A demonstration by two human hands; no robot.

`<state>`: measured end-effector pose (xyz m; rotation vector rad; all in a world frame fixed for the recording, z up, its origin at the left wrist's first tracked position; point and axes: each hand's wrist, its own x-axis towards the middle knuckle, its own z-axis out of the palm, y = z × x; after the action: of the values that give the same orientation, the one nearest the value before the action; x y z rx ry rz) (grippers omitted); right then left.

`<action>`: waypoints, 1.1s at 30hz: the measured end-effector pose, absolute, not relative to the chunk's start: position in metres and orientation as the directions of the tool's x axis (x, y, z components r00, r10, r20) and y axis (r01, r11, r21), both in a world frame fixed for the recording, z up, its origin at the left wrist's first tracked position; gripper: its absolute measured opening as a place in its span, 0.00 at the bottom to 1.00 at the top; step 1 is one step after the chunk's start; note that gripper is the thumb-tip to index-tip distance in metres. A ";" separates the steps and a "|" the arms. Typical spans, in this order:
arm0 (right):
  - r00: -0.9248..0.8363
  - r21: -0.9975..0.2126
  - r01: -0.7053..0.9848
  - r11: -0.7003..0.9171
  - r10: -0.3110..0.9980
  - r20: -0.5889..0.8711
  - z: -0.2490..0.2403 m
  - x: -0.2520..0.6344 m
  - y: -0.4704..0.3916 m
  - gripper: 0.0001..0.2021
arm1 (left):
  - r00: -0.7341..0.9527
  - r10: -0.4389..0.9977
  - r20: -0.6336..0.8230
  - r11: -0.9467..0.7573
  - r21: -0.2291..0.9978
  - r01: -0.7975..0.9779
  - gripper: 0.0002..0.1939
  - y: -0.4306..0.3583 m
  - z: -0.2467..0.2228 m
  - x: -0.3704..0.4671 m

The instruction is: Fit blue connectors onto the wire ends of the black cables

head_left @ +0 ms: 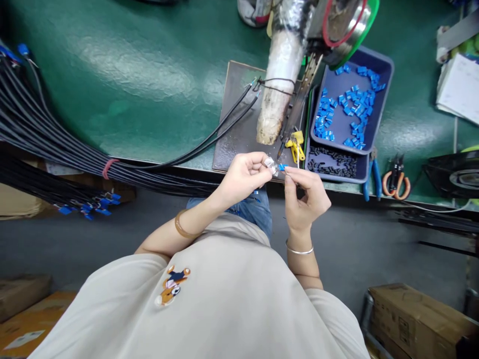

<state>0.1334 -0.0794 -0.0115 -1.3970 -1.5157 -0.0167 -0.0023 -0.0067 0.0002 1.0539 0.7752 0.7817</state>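
My left hand (248, 174) is closed in a pinch in front of my body. At its fingertips shows a small whitish, crumpled-looking piece (271, 165); whether it is held or wrapped on the fingers is unclear. Thumb and forefinger of my right hand (305, 194) pinch a small blue connector (283, 167), very close to the left fingertips. Both hands are over the table's front edge, by the dark board (234, 142). Two black cables (220, 127) cross that board, their stripped ends near the white wrapped tube (279, 94).
One grey tray (387, 85) holds many blue connectors; the lower tray (359, 180) holds small black parts. Yellow snips (296, 144), blue-handled pliers (371, 177) and orange-handled cutters (396, 182) lie nearby. A tied black cable bundle (75, 147) spreads leftward. A soldering-iron-like tool (299, 102) stands beside the tube.
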 end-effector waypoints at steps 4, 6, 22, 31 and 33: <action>0.291 -0.712 0.633 0.302 0.760 0.581 -0.018 0.135 -0.079 0.06 | 0.500 0.848 -0.176 0.292 0.942 -0.165 0.07 -0.005 0.002 -0.002; 0.271 -0.690 0.649 0.320 0.751 0.603 -0.019 0.136 -0.078 0.07 | 0.497 0.851 -0.169 0.282 0.945 -0.163 0.07 -0.004 0.003 -0.002; -0.050 -0.274 0.876 0.397 0.640 0.766 -0.019 0.145 -0.067 0.11 | 0.356 0.931 -0.082 0.159 0.968 -0.194 0.08 0.000 -0.003 0.005; -0.083 -0.258 0.871 0.418 0.643 0.761 -0.011 0.146 -0.065 0.12 | 0.348 0.936 -0.058 0.118 0.981 -0.152 0.09 -0.001 0.003 0.001; -0.079 -0.267 0.865 0.424 0.642 0.762 -0.009 0.145 -0.065 0.12 | 0.346 0.936 -0.060 0.119 0.981 -0.152 0.09 -0.002 0.003 0.000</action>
<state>0.1451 -0.0650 -0.0094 -1.2974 -1.8009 -0.3193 0.0001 -0.0016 0.0030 1.1644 0.8746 0.9659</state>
